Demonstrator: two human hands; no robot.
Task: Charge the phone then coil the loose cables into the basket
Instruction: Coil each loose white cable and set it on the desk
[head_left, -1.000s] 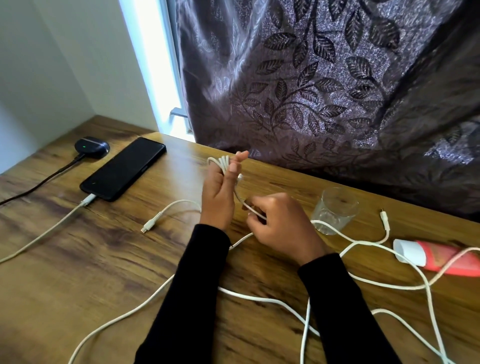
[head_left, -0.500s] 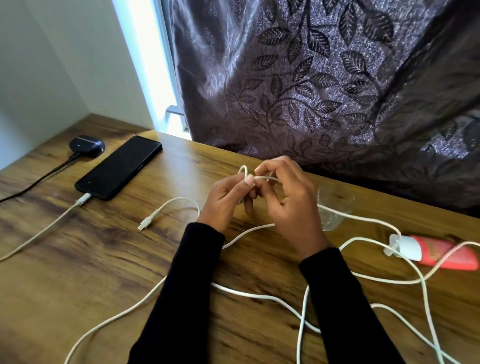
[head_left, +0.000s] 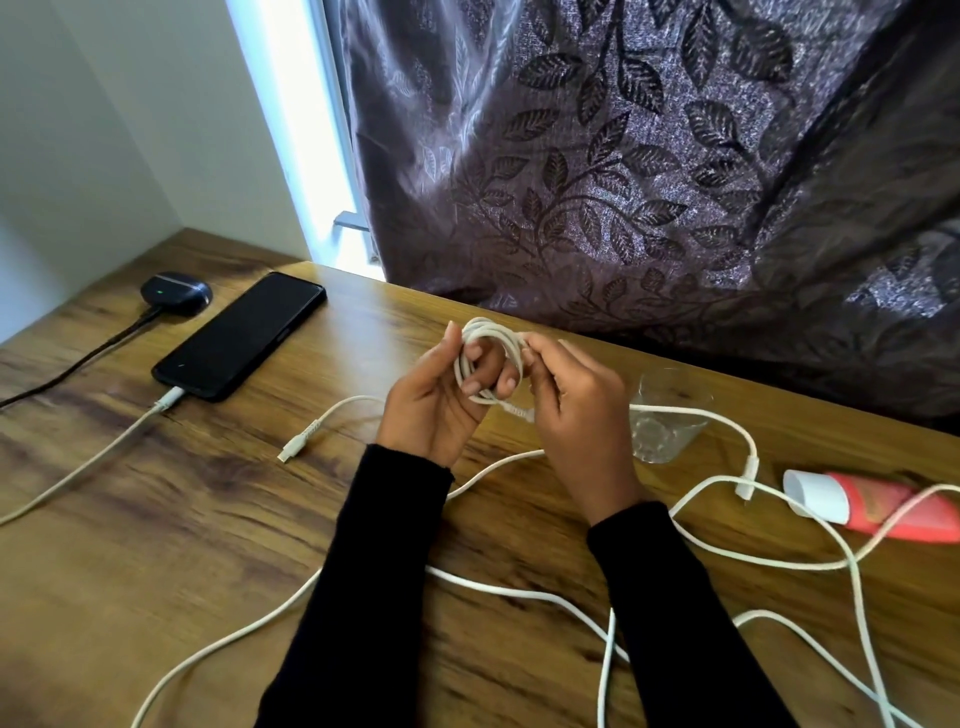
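Coiled white cable (head_left: 488, 358) gripped by left hand (head_left: 441, 400), pinched by right hand (head_left: 576, 410); no legible writing.

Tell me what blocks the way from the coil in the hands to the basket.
Cannot be judged: no basket is in view. The coil is held above the table by the left hand and right hand; loose cables lie below.
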